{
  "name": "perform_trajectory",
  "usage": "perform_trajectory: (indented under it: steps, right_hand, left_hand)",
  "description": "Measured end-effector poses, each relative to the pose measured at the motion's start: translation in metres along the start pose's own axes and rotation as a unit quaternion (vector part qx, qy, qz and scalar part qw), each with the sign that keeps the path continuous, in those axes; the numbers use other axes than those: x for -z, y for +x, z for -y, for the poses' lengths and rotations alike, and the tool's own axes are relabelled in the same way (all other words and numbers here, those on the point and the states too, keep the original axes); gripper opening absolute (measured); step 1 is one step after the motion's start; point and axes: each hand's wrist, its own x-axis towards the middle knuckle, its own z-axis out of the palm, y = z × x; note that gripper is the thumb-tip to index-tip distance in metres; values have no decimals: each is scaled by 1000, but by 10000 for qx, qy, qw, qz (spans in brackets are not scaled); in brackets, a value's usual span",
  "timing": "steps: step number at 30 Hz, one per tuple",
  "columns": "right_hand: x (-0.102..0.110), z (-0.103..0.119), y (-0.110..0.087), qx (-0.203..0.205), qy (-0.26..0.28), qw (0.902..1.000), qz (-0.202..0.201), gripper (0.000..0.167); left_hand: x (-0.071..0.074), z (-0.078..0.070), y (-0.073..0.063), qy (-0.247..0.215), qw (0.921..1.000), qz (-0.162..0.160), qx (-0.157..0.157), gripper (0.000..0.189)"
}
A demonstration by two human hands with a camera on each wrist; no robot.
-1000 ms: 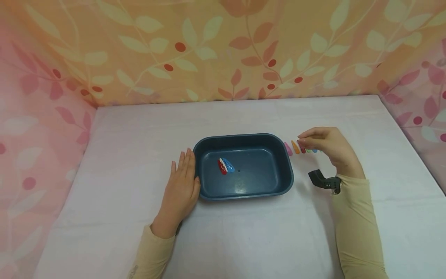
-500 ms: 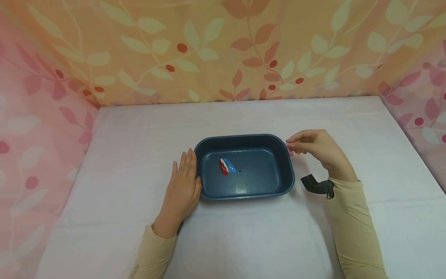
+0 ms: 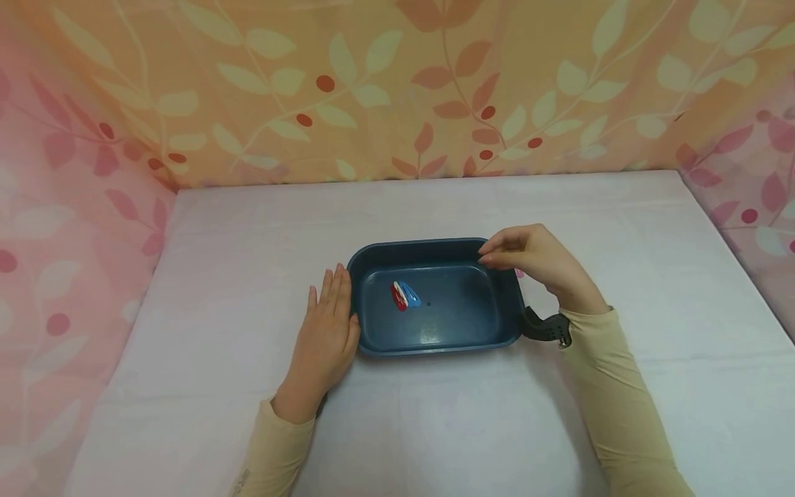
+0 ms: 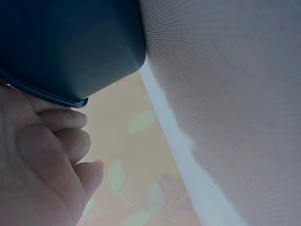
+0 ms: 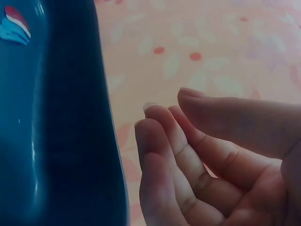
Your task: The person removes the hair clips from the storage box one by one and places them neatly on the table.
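A dark blue rectangular tray (image 3: 462, 307) stands mid-table in the head view. Inside it, left of centre, red, white and blue snap hair clips (image 3: 407, 295) lie bunched together. My left hand (image 3: 323, 345) is laid along the tray's left side with straight fingers; the left wrist view shows fingers (image 4: 63, 120) right at the rim. Over the tray's back right corner is my right hand (image 3: 540, 259), its fingers softly bent. In the right wrist view a gap separates thumb and fingers (image 5: 157, 174), and nothing shows between them.
A bit of a pink hair clip (image 3: 519, 273) shows on the white tablecloth (image 3: 435, 421), between the tray's right side and my right hand. Floral cloth (image 3: 373, 90) hangs behind and at both sides. A black wrist strap (image 3: 546, 326) juts out from my right sleeve.
My right hand has moved left from the row of coloured hair clips to the tray's back right corner. The left hand and the clips in the tray have stayed put.
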Motion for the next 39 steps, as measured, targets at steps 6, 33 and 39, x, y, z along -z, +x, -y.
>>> perform_trajectory:
  steps: [6, 33, 39]
  right_hand:
    - [-14, 5, 12, 133, 141, 9992, 356, 22]
    - [-66, 8, 59, -20, 116, 9844, 1758, 14]
    - [-79, 2, 66, -215, -565, 9792, 1937, 10]
  left_hand:
    - [1, 1, 0, 17, 10000, -64, -13, 60]
    - [1, -1, 2, 19, 10000, 89, 30, 61]
    - [0, -1, 1, 8, 9999, 142, 46, 61]
